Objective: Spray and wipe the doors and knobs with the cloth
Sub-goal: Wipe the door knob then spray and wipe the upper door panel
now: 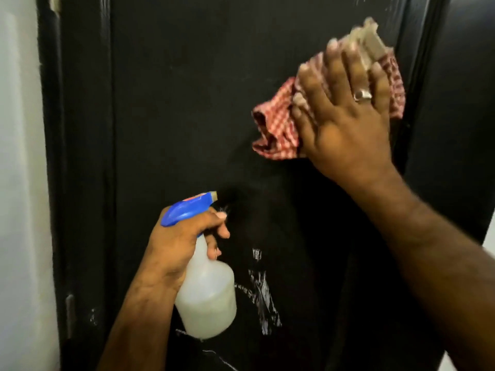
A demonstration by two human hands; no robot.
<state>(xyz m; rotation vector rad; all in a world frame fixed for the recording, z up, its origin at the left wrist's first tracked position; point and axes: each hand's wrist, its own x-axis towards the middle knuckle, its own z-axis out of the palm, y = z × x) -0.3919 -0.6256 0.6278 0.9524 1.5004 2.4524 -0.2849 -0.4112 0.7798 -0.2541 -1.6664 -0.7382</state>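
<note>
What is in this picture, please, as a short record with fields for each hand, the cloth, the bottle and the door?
left hand: grips the bottle neck, one finger at the trigger
right hand: flat, fingers straight, presses the cloth on the door
cloth: red-and-white check, bunched under the right hand
bottle: white, blue spray head, nozzle toward the door
door: dark, with wet streaks below the bottle's nozzle
knob: not in view

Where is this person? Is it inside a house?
Probably indoors, at a doorway in a home, though I can't be sure. A tall black door fills the view, set against a pale wall. The hands use household cleaning things: a spray bottle and a checked cloth.
</note>
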